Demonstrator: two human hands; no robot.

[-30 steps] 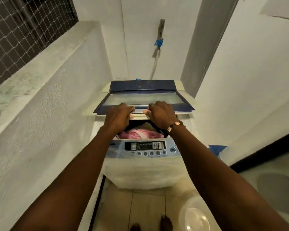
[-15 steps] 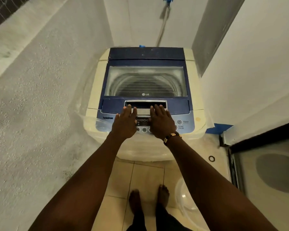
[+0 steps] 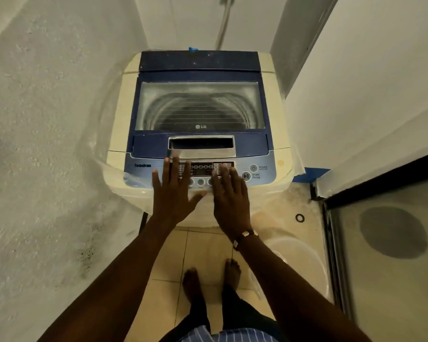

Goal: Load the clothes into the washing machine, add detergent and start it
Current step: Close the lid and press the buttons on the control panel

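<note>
A cream and blue top-loading washing machine [image 3: 116, 134] stands against the back wall. Its glass lid [image 3: 199, 106] lies flat and closed; the drum shows through it and no clothes are visible. The control panel [image 3: 257, 172] runs along the front edge, with the power and start/pause buttons at its right end. My left hand [image 3: 172, 193] hovers flat, fingers spread, over the panel's left part. Beside it my right hand [image 3: 230, 195], a watch on its wrist, is also flat and open over the middle buttons. Neither hand holds anything.
A rough white wall [image 3: 40, 144] rises close on the left, a smooth wall [image 3: 368, 70] on the right. A translucent plastic tub [image 3: 299, 262] sits on the tiled floor at the right of my bare feet. A sliding door frame [image 3: 331, 243] borders the right.
One second ago both hands held the raised lid with pink clothes visible in the drum. The lid came down shut, and both hands have drawn back from it over the control panel.
</note>
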